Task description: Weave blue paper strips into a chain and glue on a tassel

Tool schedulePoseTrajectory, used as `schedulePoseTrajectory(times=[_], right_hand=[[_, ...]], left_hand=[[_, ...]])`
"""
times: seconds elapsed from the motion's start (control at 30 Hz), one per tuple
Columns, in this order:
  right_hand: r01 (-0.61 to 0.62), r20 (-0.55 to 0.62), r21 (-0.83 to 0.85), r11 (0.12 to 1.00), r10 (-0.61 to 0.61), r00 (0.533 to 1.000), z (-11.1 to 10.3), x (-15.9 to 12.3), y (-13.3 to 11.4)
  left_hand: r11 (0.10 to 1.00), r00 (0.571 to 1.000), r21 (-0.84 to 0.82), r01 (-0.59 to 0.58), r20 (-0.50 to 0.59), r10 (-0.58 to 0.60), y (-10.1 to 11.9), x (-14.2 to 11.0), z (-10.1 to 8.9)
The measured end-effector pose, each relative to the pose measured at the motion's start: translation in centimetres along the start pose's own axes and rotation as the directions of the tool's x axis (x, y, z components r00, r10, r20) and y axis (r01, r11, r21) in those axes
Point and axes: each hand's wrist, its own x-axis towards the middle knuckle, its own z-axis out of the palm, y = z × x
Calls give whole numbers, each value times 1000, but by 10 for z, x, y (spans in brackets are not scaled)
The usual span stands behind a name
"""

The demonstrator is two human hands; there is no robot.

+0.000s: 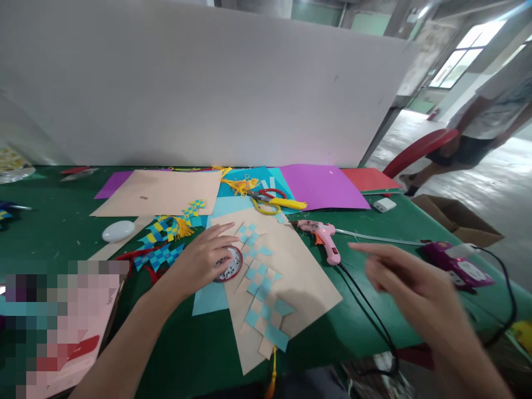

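Note:
My left hand (208, 257) reaches over a round red-rimmed tin (236, 271) of small black-and-white googly eyes. Its fingers are apart, the lower ones at the tin, with nothing visible held. My right hand (399, 271) hovers over the table at the right, index finger stretched out and the others bent, holding nothing I can see. Between the hands lies a woven paper fish (264, 288) in light blue and beige, with a yellow tassel (272, 374) at its near end. It rests on a beige paper sheet (311, 288). Right of it lies a pink glue gun (328, 238).
Blue-and-yellow woven fish (164, 230) lie left, near a white oval object (118, 231). Scissors (268, 199) and a yellow cutter (288, 204) lie behind. A purple power strip (457, 266) with cables is at right. A white panel (187, 83) stands behind; a person (477, 122) is beyond.

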Motion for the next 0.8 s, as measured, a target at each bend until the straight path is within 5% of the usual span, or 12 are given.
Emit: schedulePoseTrajectory(times=[0.17,0.3,0.47,0.6,0.8], right_hand=[[-21,9,-390,921,27,1000,61,36,14],[-47,16,-523,851,65,998,92,42,22],[-87,-33,-549,831,82,996,100,48,19],[-143,-6,-495,857,162,987,96,55,15],[-163,18,-406,899,186,982,87,71,-23]], left_hand=[[995,995,-59,84,-43,-87,-3,-2,2],[985,979,-61,163,-111,-169,-3,-2,6],[953,959,-104,283,1,-285,5,4,14],[955,963,-131,268,73,-260,9,6,18],[955,963,-133,264,86,-254,15,6,14]])
